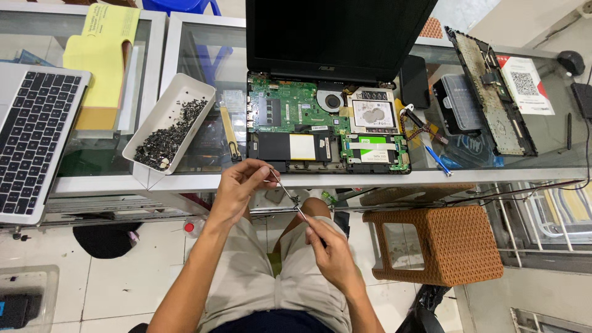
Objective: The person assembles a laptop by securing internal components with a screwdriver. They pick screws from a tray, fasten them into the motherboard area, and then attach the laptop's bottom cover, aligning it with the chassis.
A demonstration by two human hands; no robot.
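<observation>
An opened laptop (327,123) lies on the glass counter with its green circuit board, fan and drive bared, and its dark screen stands up behind. Below the counter's front edge, over my lap, my left hand (237,188) pinches the upper end of thin metal tweezers (285,192). My right hand (330,250) grips the lower end of the same slim tool, fingers curled around it. Both hands are clear of the laptop, just in front of it.
A white tray of several small dark screws (169,126) sits left of the laptop. A silver laptop keyboard (34,135) lies far left, yellow papers (102,55) behind it. A removed keyboard panel (493,92), a clear plastic case (459,102) and a blue pen (438,159) lie right. A wicker stool (441,243) stands below.
</observation>
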